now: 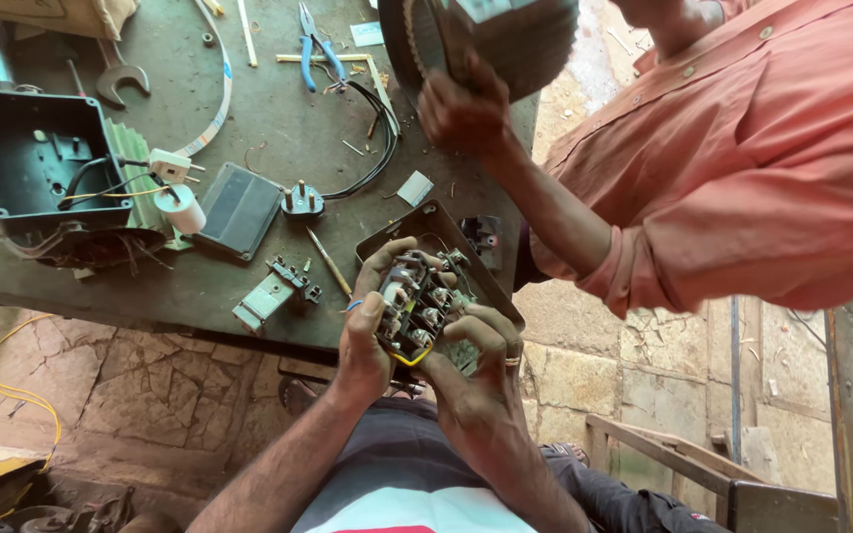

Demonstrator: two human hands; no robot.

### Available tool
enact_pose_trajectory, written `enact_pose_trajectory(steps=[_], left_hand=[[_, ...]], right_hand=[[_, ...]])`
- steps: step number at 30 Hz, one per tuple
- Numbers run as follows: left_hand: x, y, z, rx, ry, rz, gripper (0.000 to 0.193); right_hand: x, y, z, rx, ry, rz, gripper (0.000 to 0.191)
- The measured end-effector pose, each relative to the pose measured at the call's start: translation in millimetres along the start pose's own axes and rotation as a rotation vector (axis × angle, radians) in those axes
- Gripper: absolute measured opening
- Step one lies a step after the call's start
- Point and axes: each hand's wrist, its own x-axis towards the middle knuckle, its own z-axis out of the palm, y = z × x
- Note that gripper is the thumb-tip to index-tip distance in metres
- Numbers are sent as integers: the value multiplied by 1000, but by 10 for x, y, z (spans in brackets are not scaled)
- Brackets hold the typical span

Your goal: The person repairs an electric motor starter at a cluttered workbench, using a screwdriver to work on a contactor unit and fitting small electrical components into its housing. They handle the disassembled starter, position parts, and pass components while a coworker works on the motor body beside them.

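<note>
1. Hands meet over the near edge of a dark workbench (278, 128), both wrapped around an electrical terminal block (415, 306) with rows of metal screw contacts.
2. Left hand (367, 331) grips the block from its left side: the thumb lies across the contacts and the fingers (392, 252) curl over the top edge.
3. Right hand (476, 380) cradles the block from below and to the right, fingers bent closed around it, a ring showing on one finger.
4. A yellow wire (409, 359) loops out beneath the block, between the two thumbs.
5. Just beyond the fingertips, a dark metal cover plate (441, 225) sits behind the block, touching or nearly touching it; which one cannot be told.
6. Left of the left fingers, on the bench, lie a small grey metal part (267, 296), a screwdriver (330, 262), a black plug (302, 201) and a flat dark lid (239, 209).
7. Farther left stands an open motor housing (37, 163) with a white tape roll (182, 207) beside it.
8. Beyond the right fingers, another person's hand (461, 109), in an orange sleeve (742, 158), holds a round ribbed fan cover (505, 39).
</note>
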Motion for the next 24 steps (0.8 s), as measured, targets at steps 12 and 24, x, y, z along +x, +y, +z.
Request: enact_pose_trajectory(steps=[12,24], left_hand=[[91,68,64,-76,18,-65,79],[149,49,91,-168,211,-148,83]], right_hand=[[-154,330,-77,321,93,139,26],[-1107,1433,-341,176,280,585,24]])
